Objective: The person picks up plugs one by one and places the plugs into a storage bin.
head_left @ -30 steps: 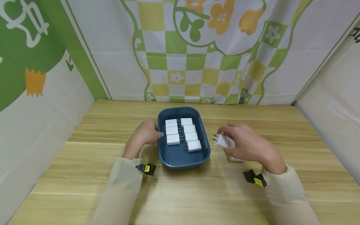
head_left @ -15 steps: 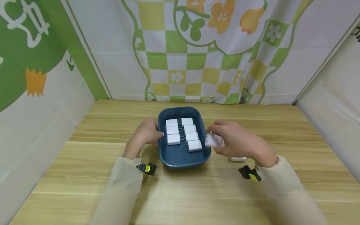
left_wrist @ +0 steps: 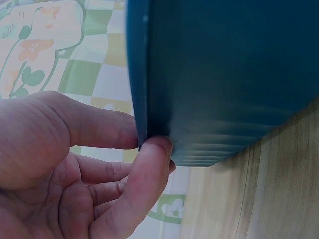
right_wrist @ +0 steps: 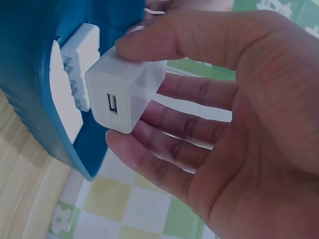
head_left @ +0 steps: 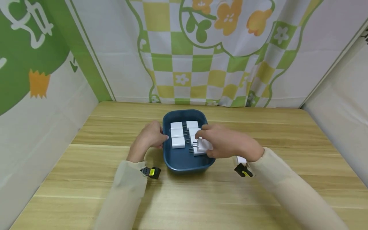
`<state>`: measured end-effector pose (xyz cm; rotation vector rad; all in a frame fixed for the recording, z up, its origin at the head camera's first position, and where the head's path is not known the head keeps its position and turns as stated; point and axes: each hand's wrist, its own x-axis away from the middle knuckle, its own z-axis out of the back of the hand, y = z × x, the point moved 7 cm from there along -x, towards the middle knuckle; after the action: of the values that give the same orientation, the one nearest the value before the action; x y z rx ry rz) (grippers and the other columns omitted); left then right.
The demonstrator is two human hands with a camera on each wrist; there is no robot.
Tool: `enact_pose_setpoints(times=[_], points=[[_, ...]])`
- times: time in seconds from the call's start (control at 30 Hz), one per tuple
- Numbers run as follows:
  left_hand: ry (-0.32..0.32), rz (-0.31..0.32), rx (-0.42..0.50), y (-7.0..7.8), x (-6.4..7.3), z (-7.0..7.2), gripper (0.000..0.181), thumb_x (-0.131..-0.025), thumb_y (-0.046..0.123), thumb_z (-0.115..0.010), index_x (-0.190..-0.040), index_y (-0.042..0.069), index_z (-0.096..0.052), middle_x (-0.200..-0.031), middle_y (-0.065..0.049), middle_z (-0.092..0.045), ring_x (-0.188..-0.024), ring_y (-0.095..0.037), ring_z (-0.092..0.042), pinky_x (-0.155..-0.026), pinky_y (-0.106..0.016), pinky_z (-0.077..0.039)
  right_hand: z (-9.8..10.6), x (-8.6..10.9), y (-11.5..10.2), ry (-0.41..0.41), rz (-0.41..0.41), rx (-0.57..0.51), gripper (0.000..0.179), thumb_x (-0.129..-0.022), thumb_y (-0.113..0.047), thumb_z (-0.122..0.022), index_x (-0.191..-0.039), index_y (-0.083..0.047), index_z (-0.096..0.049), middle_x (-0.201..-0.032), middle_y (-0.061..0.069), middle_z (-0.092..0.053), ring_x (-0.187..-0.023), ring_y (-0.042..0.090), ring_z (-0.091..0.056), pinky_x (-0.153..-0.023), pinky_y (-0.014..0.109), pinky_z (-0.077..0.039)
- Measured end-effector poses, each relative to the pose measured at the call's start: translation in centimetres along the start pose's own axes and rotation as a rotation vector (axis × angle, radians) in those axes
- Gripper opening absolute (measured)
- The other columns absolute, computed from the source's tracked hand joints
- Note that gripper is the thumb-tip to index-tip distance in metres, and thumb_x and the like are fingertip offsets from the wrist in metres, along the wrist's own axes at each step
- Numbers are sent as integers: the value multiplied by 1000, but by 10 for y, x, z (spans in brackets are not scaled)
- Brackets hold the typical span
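Note:
A dark blue plastic bin (head_left: 184, 163) stands on the table with several white chargers (head_left: 178, 142) lying in two columns, their prongs pointing inward. On its left side, my left hand (head_left: 149, 135) pinches the rim (left_wrist: 142, 99) between thumb and fingers. Over the bin's right part, my right hand (head_left: 227, 142) holds a white USB charger (right_wrist: 117, 89) between thumb and fingers. That charger's USB port faces the right wrist camera, and in the head view its prongs point left. It partly covers the chargers below it. Whether it touches them I cannot tell.
Another white charger (head_left: 241, 160) lies on the wooden table (head_left: 189, 204) right of the bin, partly hidden by my right wrist. A checkered, flowered curtain (head_left: 198, 73) hangs behind the table. Fabric walls close off both sides.
My right hand has carried the charger leftward from the table's right side to above the bin. My left hand keeps its hold on the rim.

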<state>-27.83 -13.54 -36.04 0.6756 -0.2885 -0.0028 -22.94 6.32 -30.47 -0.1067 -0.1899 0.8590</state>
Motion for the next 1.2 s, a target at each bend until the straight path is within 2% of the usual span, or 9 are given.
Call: enact_pose_setpoints(times=[0.3, 0.53, 0.77, 1.2], points=[[-1, -3, -8, 0, 0, 1, 19, -97, 10, -64, -82, -2, -66, -64, -10, -63, -60, -23, -68, -56, -27, -51, -21, -17, 2, -135, -32, 2, 51, -89, -12, -71, -139, -13, -60, -130, 7, -57, -101, 21, -60, -86, 36, -51], [-1, -1, 4, -1, 0, 0, 19, -97, 9, -64, -81, -1, -66, -65, -10, -63, -57, -20, -66, -60, -31, -55, -33, -23, 2, -184, -19, 9, 46, -88, -9, -74, -133, -12, -63, -125, 10, -61, -98, 23, -61, -86, 38, -53], [-1, -3, 0, -1, 0, 1, 19, -96, 10, -64, -80, -1, -65, -63, -9, -63, -57, -21, -67, -55, -26, -51, -43, -27, 4, -258, -49, 13, 45, -87, -6, -76, -130, -13, -65, -124, 8, -62, -101, 21, -59, -90, 39, -53], [-1, 7, -9, -2, -1, 0, 20, -96, 11, -65, -81, -1, -66, -64, -9, -63, -60, -23, -68, -55, -27, -50, -53, -32, 1, -311, -40, -16, 39, -88, -5, -75, -126, -13, -68, -118, 5, -66, -101, 19, -58, -86, 35, -52]])
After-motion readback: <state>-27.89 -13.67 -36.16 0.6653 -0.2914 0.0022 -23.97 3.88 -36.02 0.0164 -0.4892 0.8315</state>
